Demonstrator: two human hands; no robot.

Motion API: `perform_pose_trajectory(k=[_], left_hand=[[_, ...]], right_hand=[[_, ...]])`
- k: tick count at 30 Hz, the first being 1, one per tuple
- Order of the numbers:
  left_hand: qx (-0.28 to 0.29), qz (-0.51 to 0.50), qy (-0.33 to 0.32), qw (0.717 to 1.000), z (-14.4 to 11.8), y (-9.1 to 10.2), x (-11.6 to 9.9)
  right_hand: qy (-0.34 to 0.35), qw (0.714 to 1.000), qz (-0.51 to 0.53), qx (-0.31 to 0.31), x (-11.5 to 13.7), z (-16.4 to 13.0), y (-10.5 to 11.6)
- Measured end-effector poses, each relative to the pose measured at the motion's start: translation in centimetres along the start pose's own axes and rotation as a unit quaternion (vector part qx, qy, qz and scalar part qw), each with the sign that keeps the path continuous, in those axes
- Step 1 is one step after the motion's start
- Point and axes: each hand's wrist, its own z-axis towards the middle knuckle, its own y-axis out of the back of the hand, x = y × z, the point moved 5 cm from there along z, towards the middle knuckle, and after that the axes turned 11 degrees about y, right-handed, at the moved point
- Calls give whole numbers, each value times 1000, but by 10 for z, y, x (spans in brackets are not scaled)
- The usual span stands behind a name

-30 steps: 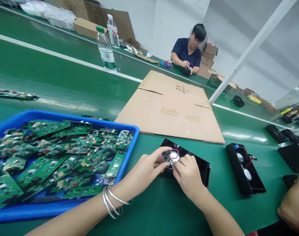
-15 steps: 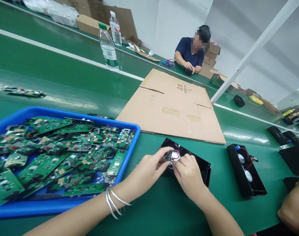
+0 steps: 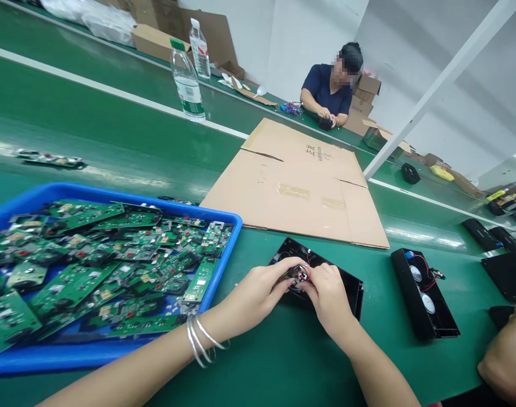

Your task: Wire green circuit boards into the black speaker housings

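Observation:
Over a black speaker housing (image 3: 351, 285) on the bench, both hands meet around a small circuit board (image 3: 299, 273). My left hand (image 3: 260, 288), with silver bangles on its wrist, pinches the board between thumb and fingers. A thin red wire (image 3: 307, 270) loops at the board's right side. Closed fingertips of my right hand (image 3: 330, 291) press together at this wire, close against the board. The exact grip there is partly hidden by the fingers. To the left, a blue tray (image 3: 231, 254) holds many green circuit boards (image 3: 77, 288).
Flattened cardboard (image 3: 308, 192) lies beyond the housing. Another open speaker housing (image 3: 423, 294) with wires and round speakers stands right. A green-capped bottle (image 3: 187, 85) stands behind the tray. A co-worker (image 3: 332, 87) sits across; another person's arm (image 3: 507, 356) reaches in at lower right.
The small board has tilted between my fingers, and the white round speaker behind it is now covered. My right fingers have shifted slightly upward. A loose board on the far belt has moved right.

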Motion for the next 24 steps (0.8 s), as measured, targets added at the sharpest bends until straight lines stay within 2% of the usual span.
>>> perform_pose_trajectory(k=[6, 9, 13, 17, 24], left_hand=[[-2, -28, 7, 1000, 0, 1, -5], [5, -17, 21, 1000, 0, 2, -4], [8, -18, 95, 995, 1, 5, 5], [1, -54, 143, 988, 0, 6, 9], [-17, -45, 151, 987, 0, 7, 8]], right_hand=[[-9, 1000, 25, -4, -2, 0, -2], [-39, 999, 31, 15, -4, 0, -4], [-118, 990, -10, 80, -8, -1, -11], [-130, 979, -26, 153, -5, -3, -17], [-157, 975, 52, 150, -12, -7, -12]])
